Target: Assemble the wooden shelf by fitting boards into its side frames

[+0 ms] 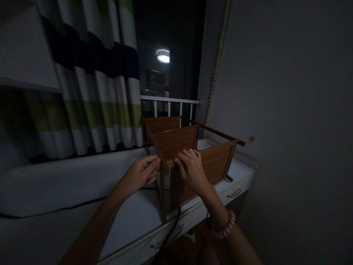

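Item: wooden rack (176,141), brown, slatted panels between thin posts, lying on its side on the white tabletop (132,213), its near post reaching down past the front edge.

Right grip (190,169): fingers curled over the near edge of the middle panel, holding it. Left grip (142,171): fingertips drawn together against the corner post just left of the right grip; whether they pinch the post cannot be told in the dim light.

Step in hand, by judgement: work at the near corner joint. Any shift of the rack would call for both grips, since it rests on its side.

Below the grips: black cable (169,232), drawer handle (234,192). On the right wrist: bead bracelet (224,226). Beyond: white railing (171,100), dark window with a lamp reflection (163,56). Left: striped curtain (93,92).

Brands, labels, writing: none legible.
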The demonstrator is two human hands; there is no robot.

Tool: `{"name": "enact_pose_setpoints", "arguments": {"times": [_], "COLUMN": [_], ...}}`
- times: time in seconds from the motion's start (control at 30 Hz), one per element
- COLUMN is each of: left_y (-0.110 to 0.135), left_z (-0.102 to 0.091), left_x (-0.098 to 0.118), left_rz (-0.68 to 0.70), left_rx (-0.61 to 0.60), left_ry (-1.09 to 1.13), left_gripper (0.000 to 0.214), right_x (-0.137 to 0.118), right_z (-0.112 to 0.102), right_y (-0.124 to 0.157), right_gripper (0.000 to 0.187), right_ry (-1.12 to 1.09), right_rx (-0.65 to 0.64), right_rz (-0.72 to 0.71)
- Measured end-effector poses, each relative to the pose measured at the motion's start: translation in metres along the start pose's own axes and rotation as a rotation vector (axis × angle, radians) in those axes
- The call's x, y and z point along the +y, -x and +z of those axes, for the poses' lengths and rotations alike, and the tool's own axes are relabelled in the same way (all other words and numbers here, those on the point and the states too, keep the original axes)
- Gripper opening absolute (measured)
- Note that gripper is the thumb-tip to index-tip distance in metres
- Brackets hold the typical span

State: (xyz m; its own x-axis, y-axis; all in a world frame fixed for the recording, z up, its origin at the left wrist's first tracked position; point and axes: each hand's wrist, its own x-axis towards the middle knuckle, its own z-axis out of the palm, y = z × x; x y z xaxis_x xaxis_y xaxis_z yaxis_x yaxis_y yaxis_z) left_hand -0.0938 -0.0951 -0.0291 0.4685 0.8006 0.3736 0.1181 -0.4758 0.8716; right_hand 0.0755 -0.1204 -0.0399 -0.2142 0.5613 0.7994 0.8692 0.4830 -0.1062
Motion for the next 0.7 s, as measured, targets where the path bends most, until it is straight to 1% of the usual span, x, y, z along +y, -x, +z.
{"name": "enact_pose_setpoints", "arguments": {"times": [0.13, 0.37, 0.47, 0.6, 0.7], "left_y": [0.0, -0.005, -0.005, -0.005, -0.007], "left_z": [0.0, -0.007, -0.008, -0.008, -0.01], "left_x": [0.001, -0.008, -0.01, -0.008, -0.009], "left_rz": [-0.008, -0.07, -0.063, -0.034, -0.047], "left_rx": [0.017, -0.047, -0.068, -0.072, -0.098], "left_ry": [0.018, 0.136, 0.146, 0.151, 0.156], "left_gripper": [0.032, 0.035, 0.036, 0.038, 0.038], "right_x": [0.001, 0.003, 0.003, 0.004, 0.004], "right_z": [0.001, 0.002, 0.003, 0.005, 0.005], "right_y": [0.001, 0.0, 0.0, 0.0, 0.0], "right_gripper": [0.02, 0.019, 0.019, 0.019, 0.02], "right_ry": [0.003, -0.015, -0.019, -0.012, -0.004], "right_rx": [0.005, 0.018, 0.022, 0.024, 0.017], "right_rz": [-0.007, -0.02, -0.021, -0.021, -0.018]}}
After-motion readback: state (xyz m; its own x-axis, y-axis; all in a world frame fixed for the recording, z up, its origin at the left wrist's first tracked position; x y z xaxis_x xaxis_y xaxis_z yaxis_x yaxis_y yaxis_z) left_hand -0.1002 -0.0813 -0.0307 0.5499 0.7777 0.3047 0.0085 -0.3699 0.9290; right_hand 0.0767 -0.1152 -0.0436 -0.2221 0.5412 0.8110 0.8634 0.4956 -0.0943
